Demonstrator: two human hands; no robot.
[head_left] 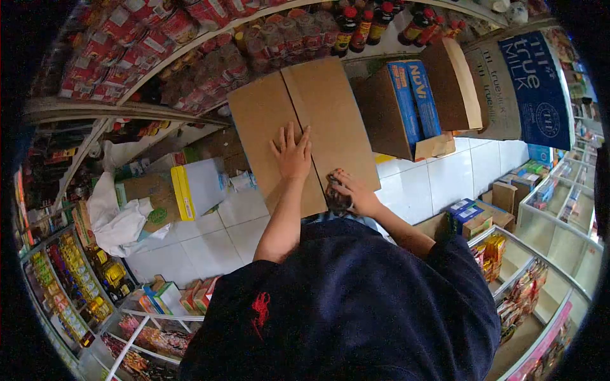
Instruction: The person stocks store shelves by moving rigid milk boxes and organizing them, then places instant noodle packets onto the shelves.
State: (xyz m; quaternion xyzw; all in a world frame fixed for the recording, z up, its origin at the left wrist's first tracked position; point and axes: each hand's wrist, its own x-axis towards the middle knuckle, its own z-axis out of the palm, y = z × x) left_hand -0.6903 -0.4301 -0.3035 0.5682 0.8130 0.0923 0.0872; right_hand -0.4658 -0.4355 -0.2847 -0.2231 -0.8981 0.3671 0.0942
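A large brown cardboard box (337,108), its top flaps meeting along a dark centre seam, is in front of my body. My left hand (294,155) lies flat on the box top, fingers spread, just left of the seam. At the box's near edge, my right hand (357,192) has its fingers curled over a small dark, rounded object (338,197). That object sits at the near end of the seam. Its kind is hard to make out, as the fingers cover part of it.
Beyond the box, shelves hold bottles with red caps (346,28) and red packs (121,38). An open carton with blue NUVI packs (413,101) and a TH true MILK carton (540,89) stand at right. White plastic (114,216) lies left; glass cases (565,209) line the right.
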